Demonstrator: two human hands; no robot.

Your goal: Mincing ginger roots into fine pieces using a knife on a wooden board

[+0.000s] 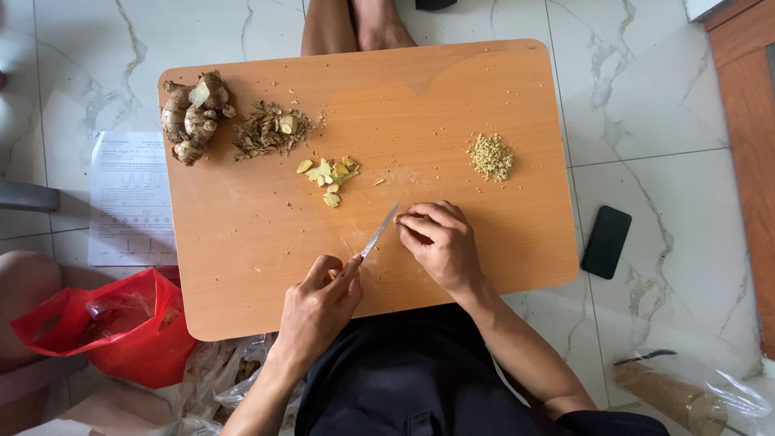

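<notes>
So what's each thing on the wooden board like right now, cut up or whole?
Knobbly brown ginger root: whole, unpeeled.
Brown peel scraps: piled beside the root.
Pale yellow ginger slices: sliced, loosely heaped.
Finely minced ginger: small neat pile.
Small silver knife: in the left hand, tip down by the right hand.
Red plastic bag: open, on the floor.
Black phone: screen dark.

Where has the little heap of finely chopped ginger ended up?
The chopped ginger heap lies on the wooden board's right side, beyond the right hand, apart from the ginger slices.
</notes>
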